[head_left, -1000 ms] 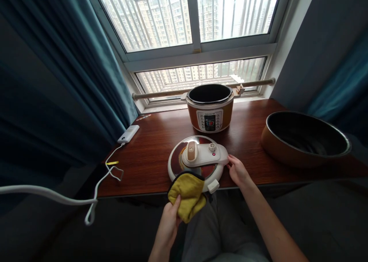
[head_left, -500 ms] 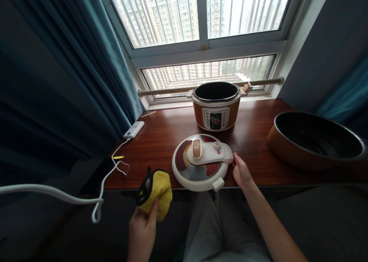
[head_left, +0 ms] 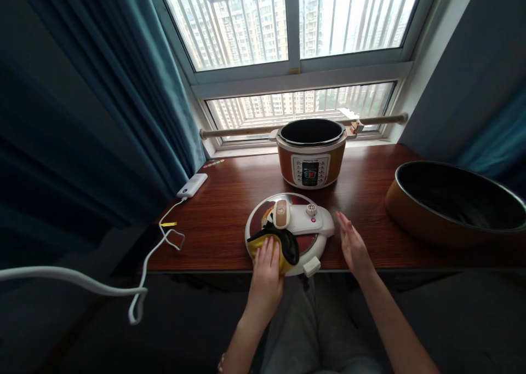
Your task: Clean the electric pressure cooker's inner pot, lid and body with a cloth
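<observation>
Left grip [head_left: 267, 272]: one; fingers together, laid over a black-edged yellow cloth [head_left: 289, 252], pressing it onto the lid [head_left: 302, 224]. Thumb hidden; whether it clamps the cloth, cannot tell. Best kept flat, with even pressure.

Right grip [head_left: 354, 251]: one; fingers straight, nothing held, just beside the end of the lid's white arm; contact uncertain. Probably more useful as a brace there, as the disc may turn under the cloth.

Lid: round, white-rimmed, glossy-faced, lying on the desk [head_left: 230, 215]. Near rim reaches the front edge; press down rather than outward.

Fittings: brown-topped handle [head_left: 281, 214], small knob [head_left: 311, 209], pale tab [head_left: 311, 266]; likely to snag fabric, so work around them.

Cooker body [head_left: 311, 166]: uncovered, just behind the lid.

Large brown pot [head_left: 405, 207]: at right, well apart.

White device [head_left: 193, 185], cabled: at left, well apart.
</observation>
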{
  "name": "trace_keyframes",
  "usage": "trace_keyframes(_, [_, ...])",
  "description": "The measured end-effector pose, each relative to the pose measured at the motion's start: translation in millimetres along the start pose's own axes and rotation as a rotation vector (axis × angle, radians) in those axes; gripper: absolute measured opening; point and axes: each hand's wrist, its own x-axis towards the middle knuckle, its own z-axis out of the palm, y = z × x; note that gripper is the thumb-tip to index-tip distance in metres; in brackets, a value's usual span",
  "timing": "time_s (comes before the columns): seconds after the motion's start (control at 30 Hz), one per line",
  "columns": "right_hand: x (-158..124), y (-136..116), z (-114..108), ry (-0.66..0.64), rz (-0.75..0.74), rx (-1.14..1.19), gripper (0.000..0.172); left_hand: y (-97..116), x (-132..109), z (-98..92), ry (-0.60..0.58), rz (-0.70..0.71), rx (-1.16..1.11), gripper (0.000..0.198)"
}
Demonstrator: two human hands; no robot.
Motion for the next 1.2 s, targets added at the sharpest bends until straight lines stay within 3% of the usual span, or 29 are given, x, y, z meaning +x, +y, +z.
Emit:
trace_keyframes(0.13, [-26,5,10,-0.09,-0.257,-0.471,0.049,8,-19,0.3,-0.091,-0.003,-0.021,0.064])
trace_keyframes(0.27, [-54,25,24,-0.158,-0.484,-0.813,0.064,-1,-22,-4.1,0.053,-0.038,0.023,0.058])
trace_keyframes(0.37, [-64,40,25,-0.271,-0.614,-1.0,0.063,-16,-5,-15.3,0.181,-0.061,-0.019,0.048])
trace_keyframes(0.47, [-67,50,21,-0.409,-0.703,-1.097,0.054,-33,30,-32.0,0.218,-0.106,-0.159,0.045])
trace_keyframes(0.57, [-67,55,19,-0.419,-0.734,-1.055,0.05,-44,81,-44.4,0.209,-0.191,-0.301,0.037])
trace_keyframes(0.63, [-68,57,20,-0.384,-0.734,-1.015,0.05,-46,119,-45.6,0.092,-0.232,-0.286,0.031])
trace_keyframes(0.77, [-67,58,21,-0.38,-0.731,-0.995,0.053,-40,186,-29.3,-0.101,-0.228,-0.258,0.017])
trace_keyframes(0.9, [-67,57,20,-0.388,-0.756,-1.017,0.053,-35,223,-8.1,-0.223,-0.278,-0.222,0.006])
trace_keyframes(1.07, [-68,59,20,-0.376,-0.766,-1.029,0.055,-44,230,-13.9,-0.155,-0.355,-0.19,0.013])
trace_keyframes(1.2, [-69,61,21,-0.354,-0.768,-1.031,0.056,-57,199,-39.2,0.011,-0.397,-0.196,0.018])
